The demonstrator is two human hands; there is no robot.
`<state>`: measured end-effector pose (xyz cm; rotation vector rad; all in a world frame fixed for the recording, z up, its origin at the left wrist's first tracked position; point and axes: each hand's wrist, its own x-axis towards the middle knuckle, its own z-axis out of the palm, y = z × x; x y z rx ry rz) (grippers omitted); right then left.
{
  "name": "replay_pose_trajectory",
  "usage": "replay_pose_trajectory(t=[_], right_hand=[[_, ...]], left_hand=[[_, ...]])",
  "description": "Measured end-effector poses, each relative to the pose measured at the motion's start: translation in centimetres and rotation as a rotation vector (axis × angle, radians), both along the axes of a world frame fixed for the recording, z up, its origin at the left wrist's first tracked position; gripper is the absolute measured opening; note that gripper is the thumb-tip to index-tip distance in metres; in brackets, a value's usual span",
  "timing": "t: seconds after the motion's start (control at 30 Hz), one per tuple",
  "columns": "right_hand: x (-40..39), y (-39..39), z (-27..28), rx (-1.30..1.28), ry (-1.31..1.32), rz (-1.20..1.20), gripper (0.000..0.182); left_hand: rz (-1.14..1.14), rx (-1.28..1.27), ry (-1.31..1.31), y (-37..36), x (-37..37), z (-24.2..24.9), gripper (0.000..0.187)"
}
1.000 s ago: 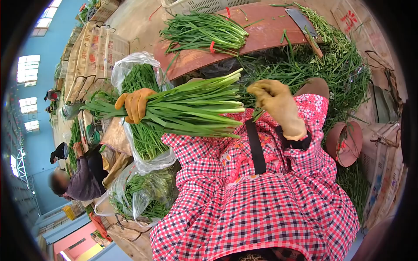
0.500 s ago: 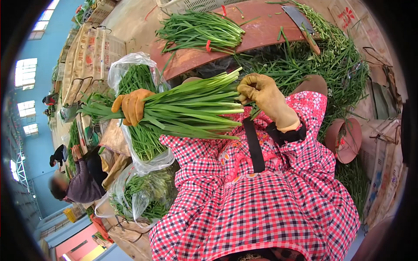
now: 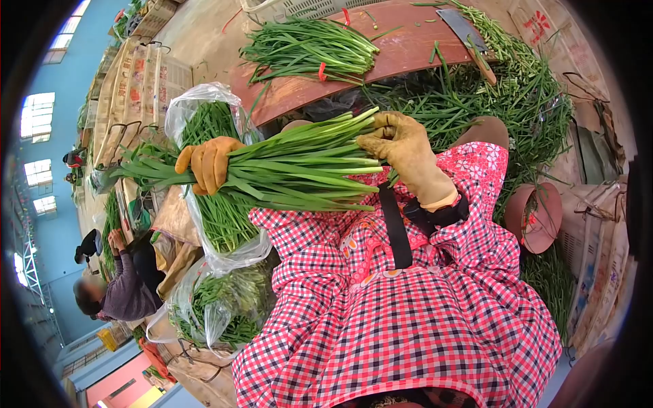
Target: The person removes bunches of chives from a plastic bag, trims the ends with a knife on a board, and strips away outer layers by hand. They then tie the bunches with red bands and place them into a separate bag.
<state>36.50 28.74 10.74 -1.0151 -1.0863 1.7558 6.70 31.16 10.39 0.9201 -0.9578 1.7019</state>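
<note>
A loose bunch of garlic chives lies across my lap, pale stem ends to the right and green leaves to the left. My left hand, in a tan work glove, is wrapped round its leafy part. At the stem ends my right hand, gloved alike, has thumb and fingers pinched on the chives; how many stems are between them is hidden. Ahead, a bunch of chives with red ties rests on a reddish board.
A cleaver lies at the board's right end, beside piled loose chives and trimmings. Clear plastic bags of greens stand at my left. A pink container sits at my right. Another person sits at far left.
My right hand has moved slightly left and onto the stem ends, its fingers reaching farther over them. The left hand keeps its hold on the bunch.
</note>
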Motion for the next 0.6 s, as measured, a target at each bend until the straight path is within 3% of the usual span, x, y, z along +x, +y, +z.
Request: replay_pose_trajectory(t=[0.13, 0.23, 0.37, 0.6], right_hand=[[0.4, 0.2, -0.2, 0.112, -0.039, -0.074, 0.026], [1.4, 0.4, 1.1, 0.033, 0.127, -0.034, 0.023], [1.5, 0.5, 0.7, 0.097, 0.083, 0.008, 0.016], [2.3, 0.5, -0.2, 0.035, 0.058, -0.145, 0.018]], left_hand=[[0.008, -0.001, 0.002, -0.2, 0.1, 0.0, 0.036], [0.003, 0.006, -0.007, -0.2, 0.1, 0.2, 0.035], [0.003, 0.004, -0.015, -0.1, 0.0, 0.2, 0.035], [0.027, -0.006, -0.025, -0.3, -0.4, 0.2, 0.034]])
